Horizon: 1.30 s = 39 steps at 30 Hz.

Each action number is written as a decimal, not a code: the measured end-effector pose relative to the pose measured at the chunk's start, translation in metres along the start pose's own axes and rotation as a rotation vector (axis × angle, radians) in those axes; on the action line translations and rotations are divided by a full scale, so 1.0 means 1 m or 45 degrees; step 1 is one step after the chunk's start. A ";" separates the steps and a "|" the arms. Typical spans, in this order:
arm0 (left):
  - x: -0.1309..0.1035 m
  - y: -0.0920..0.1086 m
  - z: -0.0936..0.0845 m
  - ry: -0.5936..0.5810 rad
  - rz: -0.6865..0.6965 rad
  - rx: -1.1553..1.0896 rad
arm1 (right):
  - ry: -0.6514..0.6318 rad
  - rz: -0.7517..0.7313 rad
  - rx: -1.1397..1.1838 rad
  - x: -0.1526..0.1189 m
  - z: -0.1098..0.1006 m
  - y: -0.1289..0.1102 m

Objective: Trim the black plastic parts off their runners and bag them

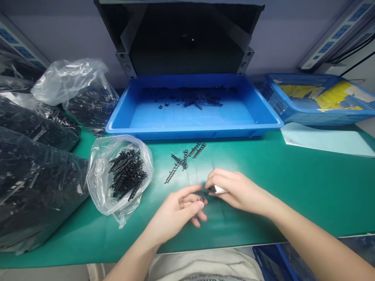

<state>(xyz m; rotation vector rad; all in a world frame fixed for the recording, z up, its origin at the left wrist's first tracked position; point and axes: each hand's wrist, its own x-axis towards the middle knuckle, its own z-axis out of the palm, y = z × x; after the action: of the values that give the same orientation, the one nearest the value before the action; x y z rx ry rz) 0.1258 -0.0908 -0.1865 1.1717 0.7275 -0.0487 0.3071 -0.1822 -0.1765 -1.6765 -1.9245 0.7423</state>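
Small black piece (202, 199) at the left fingertips, low in the middle, just above the green table (307, 187), and that's where the action is! The left hand (178, 212) has its forefinger reaching out, the other fingers loosely curled, the thumb folded in, and it looks like a light pinch on the piece, though blur hides the exact grip. Across from it comes the right hand (234, 189), fingers drawn in snugly around a white object (219, 189) with a dark end; whether that is a tool, I cannot tell. The two hands nearly meet, so the step in hand looks like close two-handed work on the piece, and I'd judge the next move calls for a steady left pinch and a careful right tip, clear of that forefinger. Just beyond them, loose black strips (172, 173) lie scattered on the table, some crossing, a pair side by side. Now the containers! To the left, an open clear bag (99, 191) shows a heap of black strips (127, 173) in a tangle; beyond it and along the edge, bulging bags (32, 195) full of dark parts. At the back, a wide blue tray (193, 132) holds a cluster of black bits (202, 100), with a few strays left of it. Over on the right, a blue basket (328, 116) carries yellow sheets (335, 95).
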 end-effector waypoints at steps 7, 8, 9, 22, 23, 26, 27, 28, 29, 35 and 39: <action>-0.004 -0.006 0.006 0.106 -0.032 -0.306 | 0.286 0.299 0.203 -0.012 0.030 -0.025; -0.005 -0.006 0.006 0.132 -0.018 -0.317 | 0.248 0.309 0.205 -0.014 0.032 -0.027; -0.005 -0.007 0.005 0.139 -0.004 -0.324 | 0.210 0.299 0.194 -0.015 0.034 -0.028; -0.010 -0.007 0.004 0.087 0.058 -0.318 | 0.246 0.181 0.041 -0.018 0.040 -0.039; -0.010 -0.007 0.004 0.081 0.054 -0.326 | 0.245 0.182 0.063 -0.018 0.040 -0.039; -0.009 -0.008 0.004 0.081 0.048 -0.335 | 0.242 0.194 0.091 -0.018 0.041 -0.038; -0.009 -0.008 0.004 0.084 0.047 -0.333 | 0.243 0.196 0.087 -0.018 0.042 -0.038; -0.008 -0.008 0.005 0.091 0.048 -0.329 | 0.245 0.196 0.079 -0.018 0.042 -0.039; -0.008 -0.008 0.005 0.098 0.046 -0.323 | 0.249 0.197 0.071 -0.018 0.043 -0.039; -0.007 -0.007 0.006 0.118 0.017 -0.257 | 0.287 0.218 0.011 -0.018 0.045 -0.041; -0.008 -0.012 0.007 0.149 0.043 -0.230 | 0.313 0.242 -0.009 -0.017 0.048 -0.042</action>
<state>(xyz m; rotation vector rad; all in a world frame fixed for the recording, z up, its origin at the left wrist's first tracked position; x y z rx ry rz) 0.1187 -0.1046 -0.1907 1.0199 0.7979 0.1128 0.2469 -0.2072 -0.1839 -1.8779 -1.6186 0.5665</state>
